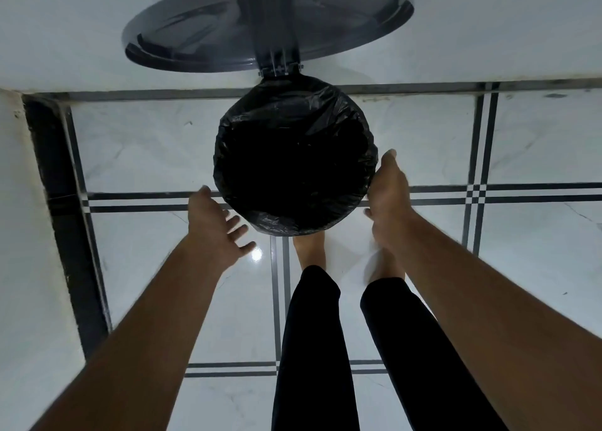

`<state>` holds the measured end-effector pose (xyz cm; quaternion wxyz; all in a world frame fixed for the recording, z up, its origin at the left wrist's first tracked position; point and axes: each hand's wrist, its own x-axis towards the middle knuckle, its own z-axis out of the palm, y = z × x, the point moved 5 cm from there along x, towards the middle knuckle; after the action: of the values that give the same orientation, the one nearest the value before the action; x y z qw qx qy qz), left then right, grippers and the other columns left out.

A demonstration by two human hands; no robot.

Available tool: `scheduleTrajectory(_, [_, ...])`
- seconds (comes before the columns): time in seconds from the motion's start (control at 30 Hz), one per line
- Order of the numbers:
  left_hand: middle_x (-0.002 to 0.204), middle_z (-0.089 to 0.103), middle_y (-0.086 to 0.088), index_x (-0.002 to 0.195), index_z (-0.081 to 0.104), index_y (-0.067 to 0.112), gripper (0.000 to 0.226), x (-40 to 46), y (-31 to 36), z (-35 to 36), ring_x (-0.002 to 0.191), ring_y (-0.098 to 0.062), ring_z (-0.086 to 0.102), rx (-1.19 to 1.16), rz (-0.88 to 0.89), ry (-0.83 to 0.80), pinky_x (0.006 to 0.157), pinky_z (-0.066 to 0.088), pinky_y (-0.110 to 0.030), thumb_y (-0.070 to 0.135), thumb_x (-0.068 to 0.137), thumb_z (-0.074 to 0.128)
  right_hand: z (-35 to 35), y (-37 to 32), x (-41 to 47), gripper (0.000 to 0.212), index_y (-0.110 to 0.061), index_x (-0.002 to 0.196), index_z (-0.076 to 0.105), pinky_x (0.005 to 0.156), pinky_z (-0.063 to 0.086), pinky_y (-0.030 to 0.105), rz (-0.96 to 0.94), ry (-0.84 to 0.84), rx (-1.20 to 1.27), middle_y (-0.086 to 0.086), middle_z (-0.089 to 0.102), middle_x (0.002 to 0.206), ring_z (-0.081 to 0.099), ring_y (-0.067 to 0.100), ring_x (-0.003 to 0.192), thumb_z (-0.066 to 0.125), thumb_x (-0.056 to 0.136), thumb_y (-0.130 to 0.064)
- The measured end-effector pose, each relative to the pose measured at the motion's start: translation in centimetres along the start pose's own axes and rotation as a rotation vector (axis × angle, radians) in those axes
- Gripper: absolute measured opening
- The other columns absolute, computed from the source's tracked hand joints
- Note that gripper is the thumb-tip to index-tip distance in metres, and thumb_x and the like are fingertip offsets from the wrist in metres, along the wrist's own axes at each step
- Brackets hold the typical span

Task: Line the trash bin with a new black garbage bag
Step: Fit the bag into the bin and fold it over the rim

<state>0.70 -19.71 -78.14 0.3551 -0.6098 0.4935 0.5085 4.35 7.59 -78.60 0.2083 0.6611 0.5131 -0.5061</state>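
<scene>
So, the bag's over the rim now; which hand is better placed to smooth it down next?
Probably the right hand: it lies flat against the garbage bag at the bin's side. The left hand hangs open, apart from the bag, fingers spread.

left hand (216, 225) – fingers spread, palm up | right hand (389, 189) – fingers straight, edge-on

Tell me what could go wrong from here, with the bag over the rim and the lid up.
The lid stands open above the black bag; it could drop onto the hands. The right hand rests flat against the bag's side and the left hand hovers open, so the folded-over plastic might slip inward.
</scene>
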Motion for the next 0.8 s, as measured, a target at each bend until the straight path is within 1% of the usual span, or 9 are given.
scheduleTrajectory(0.1, [0.149,0.059,-0.014,0.158,0.045,0.009,0.083,0.3,-1.7,0.7,0.142,-0.035,0.053,-0.11,-0.047,-0.136,0.124,0.024,-0.068,0.069,0.1,0.037,0.9,0.9,-0.2,0.064,-0.024,0.158,0.055,0.12,0.049,0.049,0.035,-0.086,0.1,0.002,0.065,0.148,0.062,0.026,0.134,0.022,0.115,-0.059])
scheduleTrajectory(0.3, [0.164,0.047,-0.016,0.166,0.033,0.013,0.09,1.6,-1.6,1.9,0.152,-0.038,0.042,-0.239,-0.049,-0.21,0.126,0.015,-0.07,0.075,0.101,0.026,1.1,0.6,0.0,0.066,-0.022,0.157,0.055,0.118,0.051,0.05,0.011,-0.073,0.049,0.005,0.064,0.148,0.062,0.029,0.134,0.023,0.114,-0.061])
scheduleTrajectory(0.37, [0.157,0.054,-0.014,0.164,0.038,0.013,0.084,2.1,-1.2,1.6,0.149,-0.037,0.047,-0.205,-0.044,-0.145,0.126,0.017,-0.069,0.07,0.103,0.025,0.9,0.2,0.3,0.067,-0.018,0.158,0.054,0.114,0.053,0.047,-0.011,-0.031,0.007,0.006,0.064,0.147,0.063,0.029,0.129,0.025,0.113,-0.059])
scheduleTrajectory(0.43, [0.151,0.059,-0.009,0.159,0.045,0.015,0.072,2.4,-0.6,1.0,0.142,-0.032,0.053,-0.145,-0.033,-0.01,0.124,0.024,-0.065,0.058,0.104,0.026,0.4,-0.2,0.6,0.066,-0.013,0.158,0.051,0.101,0.049,0.04,-0.03,0.031,-0.023,0.007,0.063,0.146,0.06,0.028,0.121,0.029,0.113,-0.056])
scheduleTrajectory(0.57, [0.157,0.052,-0.006,0.159,0.046,0.018,0.07,1.9,0.3,0.6,0.148,-0.032,0.046,-0.076,-0.07,0.132,0.124,0.021,-0.067,0.056,0.103,0.028,-0.3,-1.0,1.0,0.065,-0.01,0.16,0.044,0.092,0.04,0.04,-0.065,0.092,-0.04,0.009,0.059,0.15,0.052,0.027,0.113,0.032,0.113,-0.053])
scheduleTrajectory(0.63, [0.147,0.059,-0.009,0.152,0.051,0.013,0.074,1.7,0.1,0.7,0.14,-0.036,0.053,-0.093,-0.089,0.052,0.122,0.022,-0.071,0.063,0.102,0.028,-0.4,-1.3,1.1,0.066,-0.01,0.161,0.044,0.091,0.04,0.04,-0.06,0.094,-0.043,0.008,0.059,0.15,0.052,0.026,0.113,0.032,0.114,-0.054])
scheduleTrajectory(0.7, [0.15,0.059,-0.015,0.156,0.047,0.011,0.085,1.7,-0.3,1.1,0.14,-0.037,0.055,-0.162,-0.078,-0.11,0.125,0.022,-0.07,0.072,0.1,0.026,-0.3,-1.4,1.1,0.066,-0.012,0.161,0.045,0.09,0.04,0.04,-0.052,0.072,-0.049,0.007,0.061,0.148,0.054,0.027,0.114,0.032,0.113,-0.055])
scheduleTrajectory(0.77, [0.157,0.053,-0.012,0.162,0.04,0.014,0.086,2.0,-0.5,1.2,0.146,-0.035,0.05,-0.18,-0.062,-0.092,0.127,0.017,-0.068,0.073,0.1,0.026,-0.1,-1.6,1.1,0.066,-0.013,0.162,0.045,0.09,0.04,0.04,-0.047,0.064,-0.07,0.007,0.06,0.148,0.055,0.028,0.117,0.032,0.113,-0.056])
scheduleTrajectory(0.8, [0.156,0.053,-0.009,0.161,0.041,0.017,0.08,2.0,-0.5,1.1,0.145,-0.033,0.049,-0.168,-0.043,-0.019,0.127,0.019,-0.066,0.07,0.101,0.028,-0.1,-1.6,1.1,0.067,-0.013,0.162,0.044,0.091,0.039,0.04,-0.046,0.068,-0.083,0.008,0.059,0.15,0.056,0.03,0.121,0.032,0.113,-0.056])
